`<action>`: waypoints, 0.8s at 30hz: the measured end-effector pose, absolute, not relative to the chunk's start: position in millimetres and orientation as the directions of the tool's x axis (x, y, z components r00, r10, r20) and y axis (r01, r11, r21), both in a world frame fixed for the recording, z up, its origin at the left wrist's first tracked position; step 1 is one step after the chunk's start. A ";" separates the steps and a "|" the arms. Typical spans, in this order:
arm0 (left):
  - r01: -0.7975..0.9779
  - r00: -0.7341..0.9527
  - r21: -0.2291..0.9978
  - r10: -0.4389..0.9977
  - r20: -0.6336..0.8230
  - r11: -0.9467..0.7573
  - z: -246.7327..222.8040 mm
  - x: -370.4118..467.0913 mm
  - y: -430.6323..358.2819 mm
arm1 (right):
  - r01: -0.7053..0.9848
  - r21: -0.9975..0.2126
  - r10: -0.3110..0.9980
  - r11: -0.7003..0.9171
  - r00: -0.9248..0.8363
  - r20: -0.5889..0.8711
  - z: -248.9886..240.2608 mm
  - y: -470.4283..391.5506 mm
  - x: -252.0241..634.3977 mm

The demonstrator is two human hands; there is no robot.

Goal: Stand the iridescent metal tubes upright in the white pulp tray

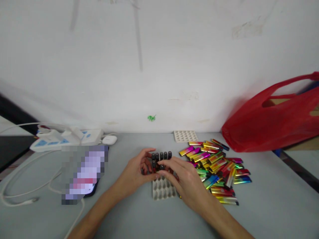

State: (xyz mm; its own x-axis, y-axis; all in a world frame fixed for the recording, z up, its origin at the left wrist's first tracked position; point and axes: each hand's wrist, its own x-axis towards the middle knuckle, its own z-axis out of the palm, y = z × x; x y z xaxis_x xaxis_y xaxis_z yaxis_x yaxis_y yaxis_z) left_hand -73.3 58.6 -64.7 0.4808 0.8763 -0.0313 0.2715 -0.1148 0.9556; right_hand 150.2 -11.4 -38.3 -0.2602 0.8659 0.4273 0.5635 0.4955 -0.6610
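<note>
A pale tray with rows of hollows (164, 193) lies on the table in front of me. Several black-topped pieces (161, 155) stand upright in rows at its far end. My right hand (183, 174) reaches over the tray from the right, its thumb and index finger closed on a black-topped piece (161, 167). My left hand (139, 169) curves around the left side of the rows, fingers apart, thumb low near the pieces; its fingertips are partly hidden, and I see nothing held in it. Shiny multicoloured sticks (216, 162) are piled just right of my right hand.
A second pale tray (185, 136) lies near the wall. At the back right is a red bag (274, 122). To the left are a phone (87, 172), a white power strip (67, 141), a small white case (109, 139) and loose white cables (27, 194).
</note>
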 end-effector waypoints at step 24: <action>0.292 0.472 0.948 0.881 -0.031 -0.123 -72.4 -75.2 59.5 | 0.974 -0.217 0.897 0.067 0.036 0.440 -42.3 4.6 173.3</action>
State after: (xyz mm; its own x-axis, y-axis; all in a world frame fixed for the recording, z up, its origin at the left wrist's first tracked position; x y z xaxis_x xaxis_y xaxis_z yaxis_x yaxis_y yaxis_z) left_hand -75.2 59.5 -72.4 0.4721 0.8810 -0.0309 0.2922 -0.1233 0.9484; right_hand 173.3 4.6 -42.3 0.0364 0.8974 0.4396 0.9740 0.0666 -0.2167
